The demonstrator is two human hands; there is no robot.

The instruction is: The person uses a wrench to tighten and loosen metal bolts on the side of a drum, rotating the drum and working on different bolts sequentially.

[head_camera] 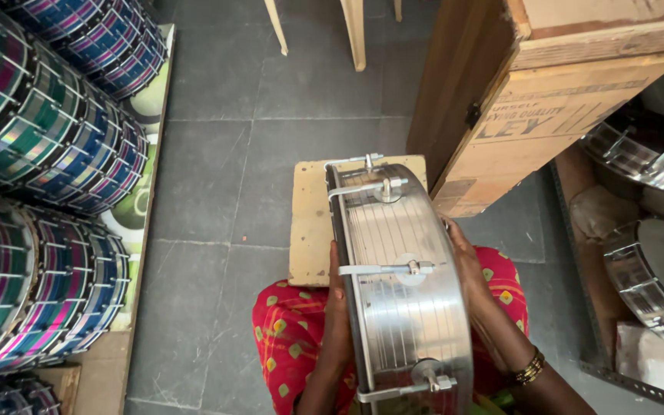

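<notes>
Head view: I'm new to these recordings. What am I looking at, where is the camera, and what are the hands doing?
No machine here: a person wears a camera on the head, so you look down over their lap and both bare hands. The left hand and right hand press flat on either side of a shiny metal drum stood on edge, its far end resting on a small wooden board on the grey floor. Metal tension rods cross its shell. Stacks of colourful drums stand to the left; a wooden crate and more metal drums are to the right.
</notes>
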